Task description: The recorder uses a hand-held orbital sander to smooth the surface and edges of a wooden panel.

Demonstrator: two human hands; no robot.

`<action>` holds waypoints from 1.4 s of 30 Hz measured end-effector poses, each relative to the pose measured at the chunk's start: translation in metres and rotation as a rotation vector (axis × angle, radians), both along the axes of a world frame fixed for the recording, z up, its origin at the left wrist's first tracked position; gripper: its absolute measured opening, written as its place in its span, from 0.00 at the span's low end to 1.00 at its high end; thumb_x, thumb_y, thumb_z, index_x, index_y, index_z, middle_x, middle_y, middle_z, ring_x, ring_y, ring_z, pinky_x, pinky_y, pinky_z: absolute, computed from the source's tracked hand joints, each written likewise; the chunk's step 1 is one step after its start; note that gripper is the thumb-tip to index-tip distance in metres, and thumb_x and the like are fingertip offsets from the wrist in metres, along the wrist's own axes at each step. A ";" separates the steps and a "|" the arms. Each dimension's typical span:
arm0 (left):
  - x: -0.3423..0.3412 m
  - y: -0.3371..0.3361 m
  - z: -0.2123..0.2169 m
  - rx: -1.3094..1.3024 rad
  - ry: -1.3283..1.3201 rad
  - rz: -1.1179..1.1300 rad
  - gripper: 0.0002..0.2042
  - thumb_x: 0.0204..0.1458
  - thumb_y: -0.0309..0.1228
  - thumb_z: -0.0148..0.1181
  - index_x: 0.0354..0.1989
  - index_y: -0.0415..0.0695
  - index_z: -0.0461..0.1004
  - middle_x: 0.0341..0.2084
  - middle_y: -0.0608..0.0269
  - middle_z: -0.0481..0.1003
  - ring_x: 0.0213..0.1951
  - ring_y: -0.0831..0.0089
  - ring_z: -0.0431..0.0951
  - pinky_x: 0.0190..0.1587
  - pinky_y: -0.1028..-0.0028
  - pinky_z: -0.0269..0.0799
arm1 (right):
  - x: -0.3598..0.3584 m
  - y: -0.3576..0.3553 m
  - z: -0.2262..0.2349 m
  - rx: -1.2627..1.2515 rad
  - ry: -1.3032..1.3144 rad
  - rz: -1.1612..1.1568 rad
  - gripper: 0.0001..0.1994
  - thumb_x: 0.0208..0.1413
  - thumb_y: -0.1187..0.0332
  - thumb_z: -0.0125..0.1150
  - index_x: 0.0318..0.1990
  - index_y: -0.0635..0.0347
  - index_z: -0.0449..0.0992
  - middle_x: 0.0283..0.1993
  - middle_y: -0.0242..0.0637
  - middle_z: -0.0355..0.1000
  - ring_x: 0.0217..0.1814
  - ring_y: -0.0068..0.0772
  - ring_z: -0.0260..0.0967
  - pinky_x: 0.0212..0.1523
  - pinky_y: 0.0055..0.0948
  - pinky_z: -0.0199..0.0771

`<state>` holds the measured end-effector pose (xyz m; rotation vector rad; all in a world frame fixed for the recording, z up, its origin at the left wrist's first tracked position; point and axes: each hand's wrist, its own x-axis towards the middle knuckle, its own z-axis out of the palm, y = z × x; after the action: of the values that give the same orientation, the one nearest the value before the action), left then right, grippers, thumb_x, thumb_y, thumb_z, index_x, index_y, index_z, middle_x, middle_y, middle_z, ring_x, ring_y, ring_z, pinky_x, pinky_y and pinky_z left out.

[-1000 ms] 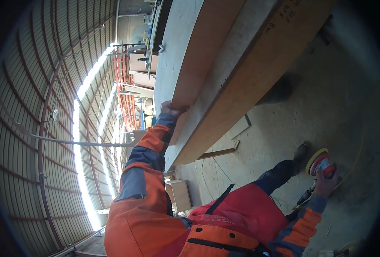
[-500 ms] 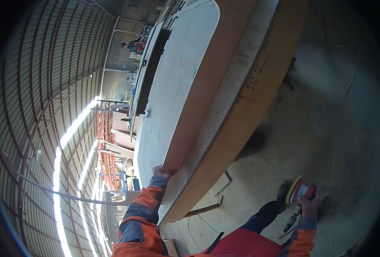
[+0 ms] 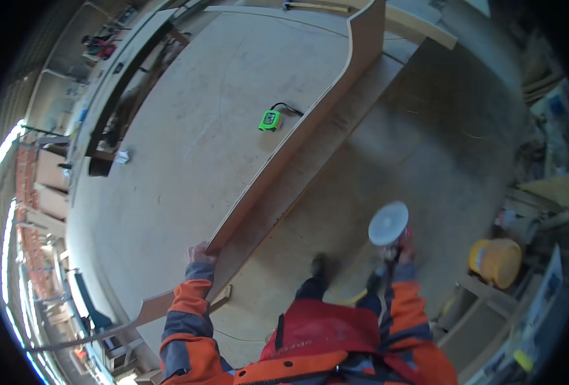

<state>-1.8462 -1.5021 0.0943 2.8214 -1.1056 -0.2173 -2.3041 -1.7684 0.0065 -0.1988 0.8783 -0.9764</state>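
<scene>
Left hand (image 3: 199,254) is gripping the near end of a long curved plywood strip (image 3: 310,122), fingers wrapped over its top edge. The strip is standing on edge, thin and tan, running from the hand up and away to the far right, bending gently along its length. It is sitting along the curved border of a big pale sheet on the counter (image 3: 169,141), with a lower stepped board (image 3: 336,141) lying just beside it on the right.

Right hand (image 3: 405,247) is closed on a sander (image 3: 388,224), held low at the person's right side; its round white pad is facing up toward the camera, red body mostly hidden behind the hand. It is hanging over the concrete floor (image 3: 438,141), well apart from the strip.

Around: a green tape measure (image 3: 269,119) with a black strap is lying on the sheet, near the strip's inner face, about midway along. A small white scrap (image 3: 123,156) is lying near the sheet's left edge. A yellow bucket (image 3: 495,262) is standing on the floor at right, by stacked boards. The person's orange sleeves and red trousers are filling the lower frame, one dark shoe showing on the floor.
</scene>
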 end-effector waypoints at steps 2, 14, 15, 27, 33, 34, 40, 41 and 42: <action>0.002 -0.001 -0.003 -0.032 -0.047 -0.033 0.13 0.39 0.45 0.65 0.28 0.50 0.79 0.26 0.51 0.77 0.32 0.51 0.77 0.37 0.56 0.71 | 0.020 -0.026 0.038 -0.226 -0.172 -0.074 0.23 0.52 0.56 0.57 0.51 0.59 0.66 0.42 0.39 0.72 0.39 0.35 0.72 0.36 0.34 0.76; -0.009 -0.019 0.016 0.247 -0.006 0.075 0.08 0.37 0.36 0.61 0.27 0.49 0.78 0.28 0.50 0.77 0.34 0.49 0.77 0.38 0.55 0.72 | 0.072 -0.259 0.284 -1.047 0.086 0.463 0.34 0.33 0.63 0.67 0.51 0.72 0.67 0.47 0.42 0.72 0.45 0.32 0.72 0.49 0.29 0.71; -0.008 -0.020 0.018 0.278 0.011 0.079 0.09 0.38 0.37 0.60 0.27 0.49 0.77 0.28 0.51 0.77 0.34 0.49 0.77 0.38 0.55 0.72 | 0.084 -0.279 0.297 -1.039 0.091 0.467 0.34 0.33 0.63 0.67 0.51 0.72 0.67 0.47 0.42 0.72 0.45 0.32 0.72 0.49 0.29 0.71; -0.024 -0.097 -0.012 0.076 -0.048 0.225 0.11 0.39 0.43 0.62 0.18 0.51 0.71 0.22 0.61 0.75 0.31 0.52 0.75 0.33 0.54 0.70 | 0.243 -0.428 0.325 -1.505 0.813 1.419 0.36 0.23 0.65 0.66 0.50 0.65 0.69 0.44 0.40 0.69 0.48 0.32 0.67 0.52 0.28 0.64; -0.037 -0.079 0.008 -0.065 -0.097 0.235 0.12 0.37 0.45 0.65 0.19 0.53 0.72 0.17 0.61 0.74 0.24 0.56 0.76 0.26 0.57 0.68 | 0.291 -0.433 0.303 -1.732 0.847 1.438 0.34 0.22 0.64 0.66 0.46 0.66 0.69 0.37 0.38 0.67 0.40 0.33 0.66 0.45 0.30 0.66; -0.042 -0.072 0.007 -0.068 -0.097 0.246 0.12 0.37 0.45 0.65 0.19 0.53 0.72 0.17 0.61 0.74 0.24 0.56 0.76 0.26 0.57 0.68 | 0.299 -0.430 0.303 -1.740 0.847 1.426 0.34 0.22 0.64 0.66 0.46 0.65 0.68 0.36 0.38 0.67 0.39 0.33 0.65 0.44 0.30 0.66; -0.106 -0.055 0.037 -0.240 -0.239 0.222 0.22 0.30 0.54 0.69 0.11 0.51 0.66 0.10 0.62 0.69 0.15 0.58 0.71 0.17 0.60 0.61 | 0.271 -0.393 0.326 -1.765 0.933 1.374 0.31 0.22 0.61 0.69 0.41 0.64 0.70 0.30 0.42 0.68 0.32 0.40 0.68 0.38 0.34 0.68; -0.119 -0.050 0.048 -0.179 -0.216 0.237 0.21 0.31 0.53 0.68 0.12 0.52 0.67 0.10 0.62 0.70 0.15 0.57 0.71 0.18 0.59 0.62 | 0.263 -0.383 0.333 -1.763 0.965 1.327 0.31 0.22 0.61 0.69 0.41 0.64 0.70 0.30 0.42 0.68 0.32 0.40 0.68 0.38 0.34 0.68; -0.134 -0.037 0.052 -0.172 -0.210 0.236 0.21 0.31 0.54 0.68 0.11 0.52 0.67 0.10 0.61 0.69 0.14 0.57 0.71 0.17 0.59 0.61 | 0.254 -0.365 0.339 -1.777 0.972 1.298 0.30 0.22 0.61 0.69 0.40 0.64 0.71 0.29 0.42 0.68 0.32 0.39 0.68 0.38 0.34 0.68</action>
<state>-1.9799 -1.5392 0.1465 2.8309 -0.7693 0.1884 -2.0499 -2.1330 0.3452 -2.5343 0.2252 -0.0341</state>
